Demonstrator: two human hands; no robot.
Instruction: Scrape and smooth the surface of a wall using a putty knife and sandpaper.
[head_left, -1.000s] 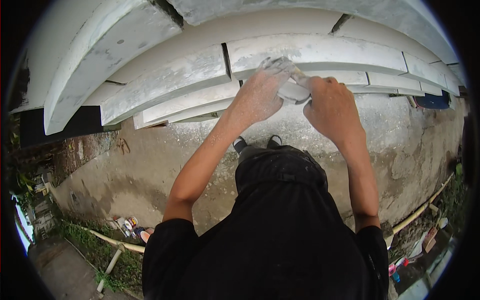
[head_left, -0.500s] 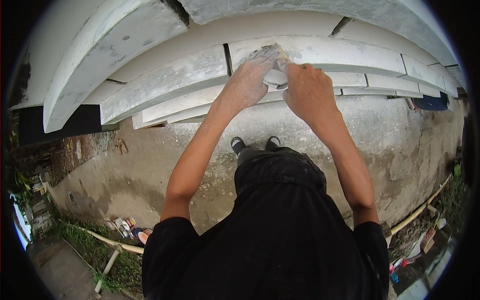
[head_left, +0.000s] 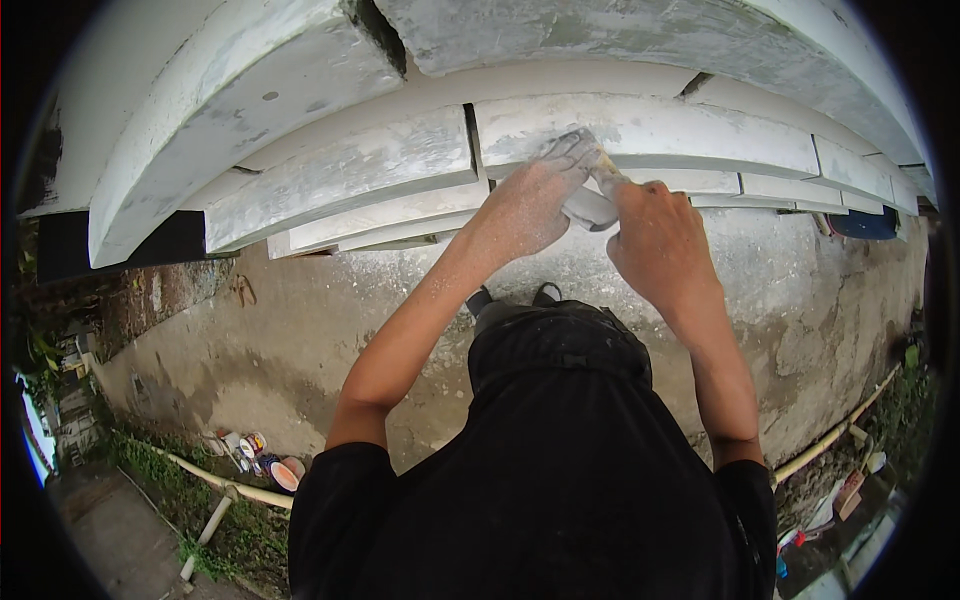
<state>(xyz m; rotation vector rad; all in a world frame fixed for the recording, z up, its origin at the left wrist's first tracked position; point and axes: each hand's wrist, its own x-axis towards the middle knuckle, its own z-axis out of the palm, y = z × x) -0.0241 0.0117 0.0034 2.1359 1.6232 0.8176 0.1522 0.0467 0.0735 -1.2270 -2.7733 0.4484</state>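
Both hands meet just in front of a white-coated ledge (head_left: 650,125). My left hand (head_left: 530,205) is powdered with white, and grey-white paste coats its fingers. It is closed round a pale, rounded, paste-smeared piece (head_left: 592,210) with a dark lower rim; its kind is unclear. Closed into a fist close to its right is my right hand (head_left: 665,240), whose thumb side meets a narrow tan tool (head_left: 605,163) smeared with the same paste. The tool's far end is hidden by paste and fingers.
More white ledges (head_left: 330,165) run across, split by dark gaps. One overhangs nearest the top (head_left: 600,35). Below lies stained concrete ground (head_left: 300,340), where my feet stand. Pale pipes (head_left: 835,430) border weeds, with small containers (head_left: 250,445) at lower left.
Both hands have come down and to the right, away from the ledge's face, with the pale piece and tan tool. The view has shifted slightly, and the ledges sit lower in it.
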